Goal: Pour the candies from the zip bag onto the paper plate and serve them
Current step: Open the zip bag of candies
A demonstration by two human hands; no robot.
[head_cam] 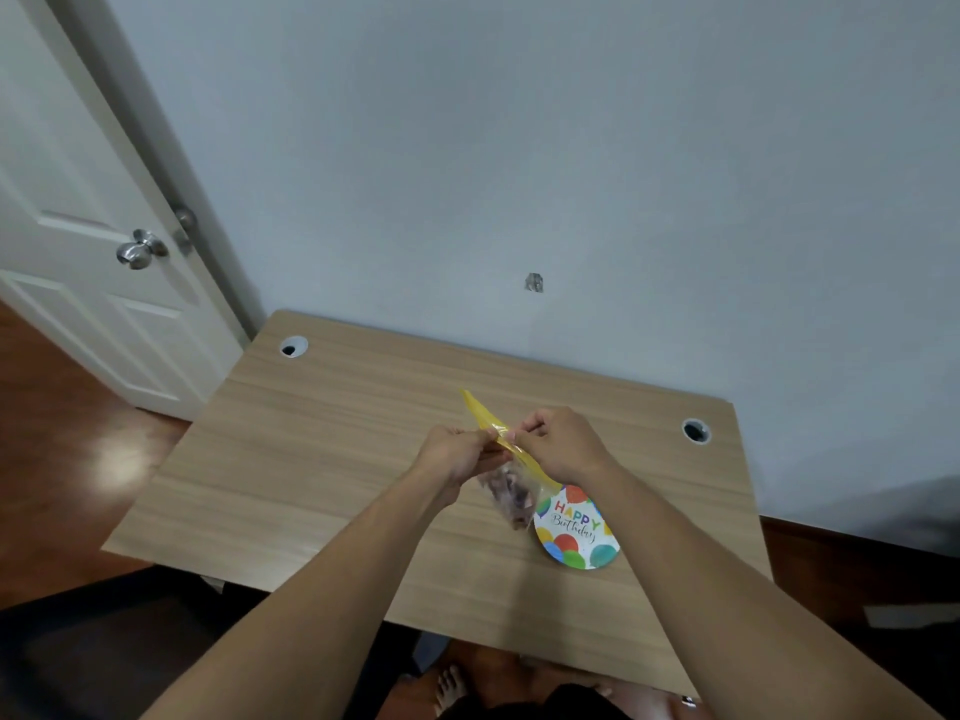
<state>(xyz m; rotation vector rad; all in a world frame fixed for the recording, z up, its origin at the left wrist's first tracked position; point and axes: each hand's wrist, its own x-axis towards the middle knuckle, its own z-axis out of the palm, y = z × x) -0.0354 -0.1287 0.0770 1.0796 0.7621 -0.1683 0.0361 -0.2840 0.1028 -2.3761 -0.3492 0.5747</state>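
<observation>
The left hand [453, 452] and right hand [558, 443] are both pinching the yellow zip strip of the zip bag [511, 478], holding it above the wooden table [322, 449]. Brownish candies [511, 493] are blurring inside. The paper plate [576, 535], partly hidden, is reading "HAPPY Birthday".

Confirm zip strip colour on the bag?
Yellow. The zip strip tops the clear zip bag; only the head view shows it.
</observation>
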